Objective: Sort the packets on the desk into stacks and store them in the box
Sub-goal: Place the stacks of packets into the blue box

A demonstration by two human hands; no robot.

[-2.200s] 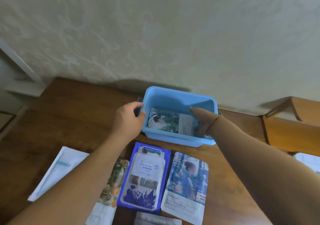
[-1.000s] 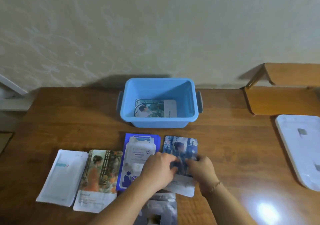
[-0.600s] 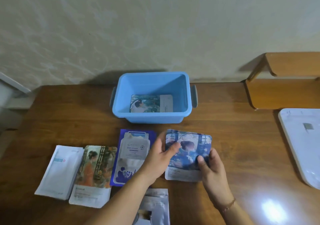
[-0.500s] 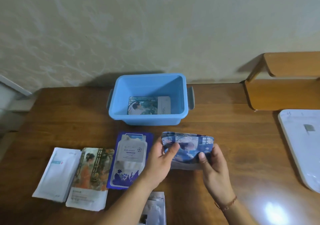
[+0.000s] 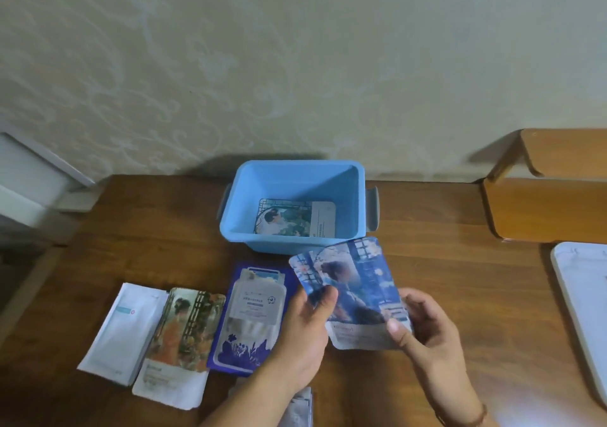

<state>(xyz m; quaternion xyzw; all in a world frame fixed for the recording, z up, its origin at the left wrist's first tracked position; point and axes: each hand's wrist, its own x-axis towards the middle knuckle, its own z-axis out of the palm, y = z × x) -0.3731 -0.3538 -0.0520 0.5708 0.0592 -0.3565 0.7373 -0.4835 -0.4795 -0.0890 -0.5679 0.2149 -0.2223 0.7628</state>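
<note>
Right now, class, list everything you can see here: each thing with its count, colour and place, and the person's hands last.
Box: one, light blue, back of desk.
Packet in box: one, green-white, on its floor.
Blue packets: at least two, fanned, held above desk.
Navy packet: one, flat, centre.
Orange packet: one, left of navy.
White packet: one, far left.
Grey packet: one, bottom edge.
Desk: one, brown wood.
White tray: one, far right.
Left hand: grips blue packets.
Right hand: pinches them.

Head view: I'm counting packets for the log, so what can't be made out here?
- Blue packets: count unclear; both hands cover the fanned edges.
- Grey packet: cut off by the bottom edge, under the left hand.
- Box stack: near wall hides its depth.
</note>
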